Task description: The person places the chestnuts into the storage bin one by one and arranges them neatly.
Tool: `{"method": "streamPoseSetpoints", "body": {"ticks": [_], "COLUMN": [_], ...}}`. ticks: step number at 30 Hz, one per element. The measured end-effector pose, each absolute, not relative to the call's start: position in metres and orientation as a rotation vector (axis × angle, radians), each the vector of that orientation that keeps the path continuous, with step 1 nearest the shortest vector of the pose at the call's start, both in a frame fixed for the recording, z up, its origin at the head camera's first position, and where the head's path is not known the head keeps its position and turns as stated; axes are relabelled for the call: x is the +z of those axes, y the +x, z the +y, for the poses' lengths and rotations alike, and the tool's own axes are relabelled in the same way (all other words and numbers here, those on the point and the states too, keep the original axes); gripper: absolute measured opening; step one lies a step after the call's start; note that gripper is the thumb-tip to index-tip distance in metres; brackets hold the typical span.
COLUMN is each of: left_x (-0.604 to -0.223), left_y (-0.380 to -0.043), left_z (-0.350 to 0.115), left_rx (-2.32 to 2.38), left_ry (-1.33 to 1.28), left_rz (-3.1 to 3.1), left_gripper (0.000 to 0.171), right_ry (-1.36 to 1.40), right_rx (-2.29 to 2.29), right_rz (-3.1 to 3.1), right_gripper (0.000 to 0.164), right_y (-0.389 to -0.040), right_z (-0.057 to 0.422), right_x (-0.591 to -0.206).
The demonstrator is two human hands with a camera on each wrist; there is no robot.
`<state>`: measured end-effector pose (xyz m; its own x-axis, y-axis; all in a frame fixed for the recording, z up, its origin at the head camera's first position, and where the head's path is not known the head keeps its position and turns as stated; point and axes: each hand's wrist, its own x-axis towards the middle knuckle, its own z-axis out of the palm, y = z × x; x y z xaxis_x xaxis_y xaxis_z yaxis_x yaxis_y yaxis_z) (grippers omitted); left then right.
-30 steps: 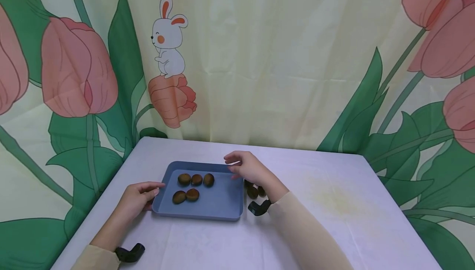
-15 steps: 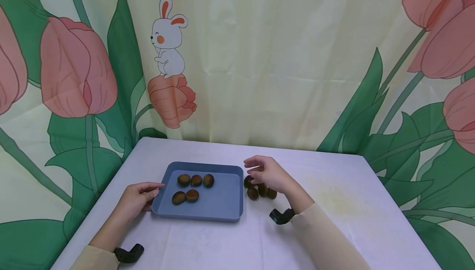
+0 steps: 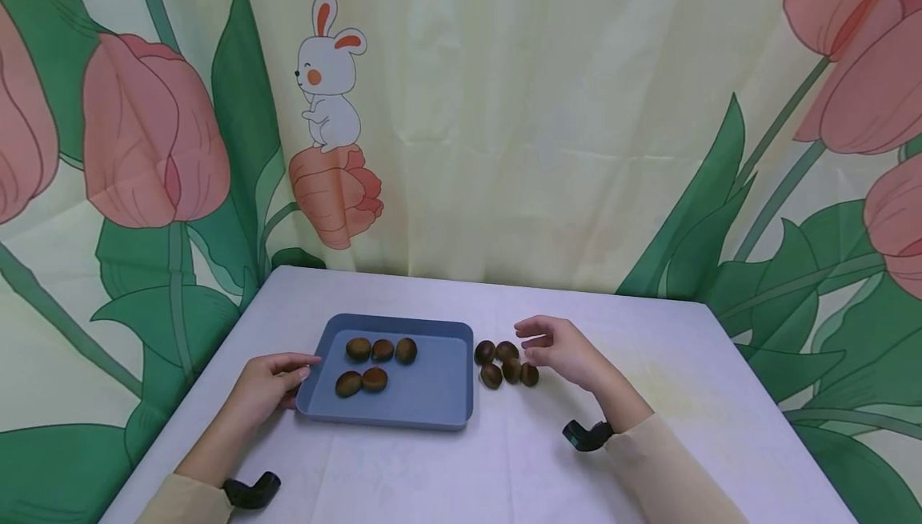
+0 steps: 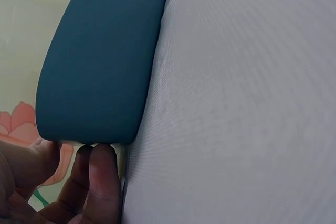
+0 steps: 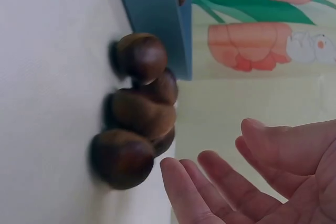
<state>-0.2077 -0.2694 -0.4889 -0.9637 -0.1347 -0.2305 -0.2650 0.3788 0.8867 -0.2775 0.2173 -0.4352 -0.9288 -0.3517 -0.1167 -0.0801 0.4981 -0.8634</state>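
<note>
On the white-covered table lies a blue tray with several brown chestnuts inside, set in two rows. My left hand rests against the tray's left end; in the left wrist view its fingertips touch the end wall of the tray. Just right of the tray sits a cluster of loose chestnuts. Over the right side of that cluster hovers my right hand, fingers loosely bent and holding nothing. The right wrist view has the fingertips close to the nearest chestnut, with a gap at the thumb.
A white cloth covers the table. Behind its back edge hangs a curtain printed with tulips and a rabbit. Black wrist devices sit on both of my wrists.
My right hand has moved right from above the tray's right side to beside the loose chestnuts, uncovering them. My left hand and the tray stay in place.
</note>
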Motion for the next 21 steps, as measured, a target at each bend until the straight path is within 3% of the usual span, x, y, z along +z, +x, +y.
{"method": "streamPoseSetpoints", "body": {"ticks": [21], "left_x": [-0.492], "left_y": [-0.207], "left_z": [-0.270], "left_rx": [1.662], "left_ry": [-0.357], "left_rz": [2.505], "left_gripper": [0.030], "right_ry": [-0.268], "right_rx": [-1.170], "right_rz": [2.692], "right_gripper": [0.033], "right_y": [-0.271], "right_z": [0.226], "right_x": [-0.481]}}
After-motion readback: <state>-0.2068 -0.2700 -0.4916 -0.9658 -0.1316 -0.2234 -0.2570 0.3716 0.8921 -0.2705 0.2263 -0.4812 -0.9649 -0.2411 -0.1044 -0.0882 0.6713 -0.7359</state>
